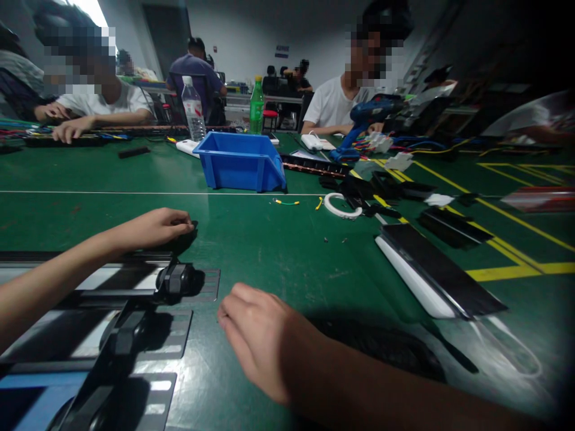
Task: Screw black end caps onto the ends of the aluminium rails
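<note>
My left hand [155, 228] rests on the green table [269, 251], its fingers curled over a small black part [188, 225] at the fingertips. My right hand [256, 335] lies near the front edge with its fingers curled into a loose fist; whether anything is inside is hidden. In front of me at the left stands a black and grey fixture [135, 317] with a black knob [177, 280], just below my left forearm.
A blue bin [240, 161] stands mid-table, with a white tape ring [342, 206] and black parts [386, 188] to its right. A long black and white strip [431, 272] lies at the right. Bottles [194, 111] and a blue power drill [368, 123] stand behind. Other people sit across the table.
</note>
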A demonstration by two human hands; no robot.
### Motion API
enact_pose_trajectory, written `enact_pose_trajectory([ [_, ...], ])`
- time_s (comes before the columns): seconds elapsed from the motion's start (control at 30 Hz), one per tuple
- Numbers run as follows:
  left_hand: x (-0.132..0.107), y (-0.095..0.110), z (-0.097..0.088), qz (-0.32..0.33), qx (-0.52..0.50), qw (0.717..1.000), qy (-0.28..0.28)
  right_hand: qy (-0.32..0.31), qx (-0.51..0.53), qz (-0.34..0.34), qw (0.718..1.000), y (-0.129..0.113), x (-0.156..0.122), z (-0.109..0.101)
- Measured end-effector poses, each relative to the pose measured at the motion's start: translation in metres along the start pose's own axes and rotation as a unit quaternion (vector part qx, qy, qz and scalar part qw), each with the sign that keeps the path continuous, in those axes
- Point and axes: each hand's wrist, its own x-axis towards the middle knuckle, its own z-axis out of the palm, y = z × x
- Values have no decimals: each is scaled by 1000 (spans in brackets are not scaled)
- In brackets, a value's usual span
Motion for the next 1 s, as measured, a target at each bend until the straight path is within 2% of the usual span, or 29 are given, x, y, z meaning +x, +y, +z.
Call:
enact_pose_trajectory([
  [0.1, 0, 0, 0, 1, -2, 1000, 0, -15, -58, -21, 998, 1, -2, 3],
  [0.27, -1, 1, -1, -3, -6, 1000, 1, 9, -113, -41, 993, 2, -2, 8],
  [0.5, 0, 0, -1, -1, -11, 1000, 0, 4, -88, -36, 995, 4, -5, 8],
  [0.6, 0, 0, -1, 0, -15, 1000, 1, -1, -42, -1, 999, 3, -5, 7],
  [0.7, -1, 1, -2, 3, -21, 1000, -3, -13, 25, 90, 996, -1, -2, 3],
  [0.8, -1, -1, -2, 1, -26, 1000, -2, -2, 29, 121, 992, -7, 4, -9],
  [0.9, -1, -4, -2, 4, -29, 1000, 0, 59, -36, 116, 991, -10, 2, -35],
  [1.0, 0, -6, -3, 16, -27, 1000, 0, 120, -65, 200, 970, -7, -25, -71],
])
